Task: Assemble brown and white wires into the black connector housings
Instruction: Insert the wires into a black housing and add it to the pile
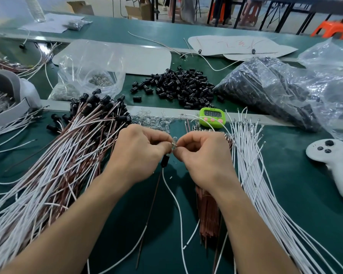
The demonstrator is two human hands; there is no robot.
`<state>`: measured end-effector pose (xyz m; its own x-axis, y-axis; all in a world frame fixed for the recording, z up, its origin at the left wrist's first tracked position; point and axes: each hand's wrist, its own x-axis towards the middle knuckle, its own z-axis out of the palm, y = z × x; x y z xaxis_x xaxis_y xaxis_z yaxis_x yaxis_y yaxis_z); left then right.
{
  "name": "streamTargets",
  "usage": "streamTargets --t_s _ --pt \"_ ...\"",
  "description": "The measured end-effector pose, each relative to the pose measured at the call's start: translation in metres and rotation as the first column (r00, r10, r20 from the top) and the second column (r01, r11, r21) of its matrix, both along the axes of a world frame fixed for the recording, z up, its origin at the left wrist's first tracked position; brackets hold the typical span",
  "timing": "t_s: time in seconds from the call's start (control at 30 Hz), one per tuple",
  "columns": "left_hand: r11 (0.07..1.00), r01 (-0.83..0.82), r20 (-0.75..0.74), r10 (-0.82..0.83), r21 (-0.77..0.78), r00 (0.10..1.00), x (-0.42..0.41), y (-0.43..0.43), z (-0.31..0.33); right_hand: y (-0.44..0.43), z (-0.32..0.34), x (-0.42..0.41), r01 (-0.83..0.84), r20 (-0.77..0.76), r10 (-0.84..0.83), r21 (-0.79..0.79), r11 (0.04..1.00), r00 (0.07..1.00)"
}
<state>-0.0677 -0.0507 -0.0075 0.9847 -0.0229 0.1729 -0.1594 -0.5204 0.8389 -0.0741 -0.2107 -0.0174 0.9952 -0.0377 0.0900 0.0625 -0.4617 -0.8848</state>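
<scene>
Pinching a tiny clear glass bulb (174, 144) between left hand (139, 153) and right hand (204, 157) over the green counter (297, 186), with small black plastic connector housing (165, 161) just beneath and thin brown wire (151, 210) and white wire (175, 198) trailing limply. Likely light, fiddly, fragile; best gripped by the rigid housing.

a single wide-angle view, worn on the person's head, looks forward and down over the green table (297, 175); both forearms enter from the bottom edge, and the left hand (139, 153) and right hand (204, 157) meet close beneath the lens at mid-frame, the left pinching a black connector housing (165, 160), the right a clear bulb (174, 144); the near table fills the lower frame, the green timer (210, 117) and the heap of black housings (182, 86) lie farther off, an orange stool (331, 29) sits far away at top right, and straight edges bow toward the borders
</scene>
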Motion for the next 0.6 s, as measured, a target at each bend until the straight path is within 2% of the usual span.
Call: streamTargets --t_s 0.37,0.6 --pt "0.985 0.029 0.177 -0.060 0.173 0.982 -0.0009 -0.0005 -0.0004 0.0005 0.0010 -0.0016 -0.017 0.052 0.022 -0.106 0.994 0.998" --pt "0.972 0.074 0.155 -0.111 0.223 0.982 0.0016 0.0041 -0.0007 -0.0006 -0.0006 -0.0022 -0.032 0.051 0.038 -0.117 0.993 0.998"
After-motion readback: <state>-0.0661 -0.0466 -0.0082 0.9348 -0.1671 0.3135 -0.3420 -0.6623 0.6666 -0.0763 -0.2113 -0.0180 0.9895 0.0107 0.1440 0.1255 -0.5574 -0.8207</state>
